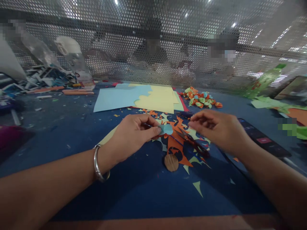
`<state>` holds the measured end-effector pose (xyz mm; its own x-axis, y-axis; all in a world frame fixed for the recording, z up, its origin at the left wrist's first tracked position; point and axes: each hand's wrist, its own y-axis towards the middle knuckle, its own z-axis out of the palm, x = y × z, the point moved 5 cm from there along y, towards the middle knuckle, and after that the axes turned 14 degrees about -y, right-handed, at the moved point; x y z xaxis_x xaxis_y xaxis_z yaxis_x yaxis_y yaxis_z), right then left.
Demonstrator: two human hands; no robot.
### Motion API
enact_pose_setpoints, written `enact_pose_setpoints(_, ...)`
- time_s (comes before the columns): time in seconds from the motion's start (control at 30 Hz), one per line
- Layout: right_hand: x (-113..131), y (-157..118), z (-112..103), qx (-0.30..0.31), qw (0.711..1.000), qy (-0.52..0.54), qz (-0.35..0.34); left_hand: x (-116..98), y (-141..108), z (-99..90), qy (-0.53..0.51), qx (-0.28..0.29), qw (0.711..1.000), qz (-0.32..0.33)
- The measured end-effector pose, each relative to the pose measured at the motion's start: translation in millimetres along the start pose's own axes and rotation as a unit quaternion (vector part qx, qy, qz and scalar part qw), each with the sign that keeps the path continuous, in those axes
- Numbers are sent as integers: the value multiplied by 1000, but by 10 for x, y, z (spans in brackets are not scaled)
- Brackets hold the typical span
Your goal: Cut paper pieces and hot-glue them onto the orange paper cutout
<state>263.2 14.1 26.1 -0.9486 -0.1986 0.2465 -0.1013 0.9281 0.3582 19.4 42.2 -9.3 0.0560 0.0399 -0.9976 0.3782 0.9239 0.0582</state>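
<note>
Fingers (153,132) of left hand (128,135) pinching blue paper disc (168,129); right hand (222,127) near scissors (192,141), fingers loosely parted.

There are two hands, the left hand (134,134) and the right hand (216,126), and one silver bracelet (96,163). I count one pair of scissors (193,142), one round wooden piece (171,162) and one phone (261,137). Of bottles there are at least two: one white-lidded bottle (80,65) and one green bottle (265,80). Large blue sheet (115,97) is one on top; the yellow sheets (159,99) are more than one, but their exact number is hidden. The small curled paper pieces (201,100) make one heap, with more than ten inside. The paper scraps (176,143) are many, too overlapped for counting. Behind the mesh, at least two persons (151,52) are visible, blurred.
</note>
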Motion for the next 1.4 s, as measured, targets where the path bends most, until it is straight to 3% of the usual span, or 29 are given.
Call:
enact_pose_setpoints(0.07,252,-93,68,23,996,34,-80,12,3,13,12,10,1000,9)
enact_pose_setpoints(0.17,426,-180,135,39,989,55,-128,15,4,50,25,27,999,14)
enact_pose_setpoints(0.4,483,-216,173,37,982,76,-171,-17,-31,134,48,32,998,-8)
enact_pose_setpoints(0.77,576,-235,77,-13,975,70,-210,-85,-170,173,18,58,998,30)
enact_pose_setpoints(1.07,587,-280,14,-62,964,72,-249,-230,-245,190,131,57,974,177)
enact_pose_setpoints(1.4,601,-324,32,-66,957,45,-280,-374,-302,238,203,80,934,283)
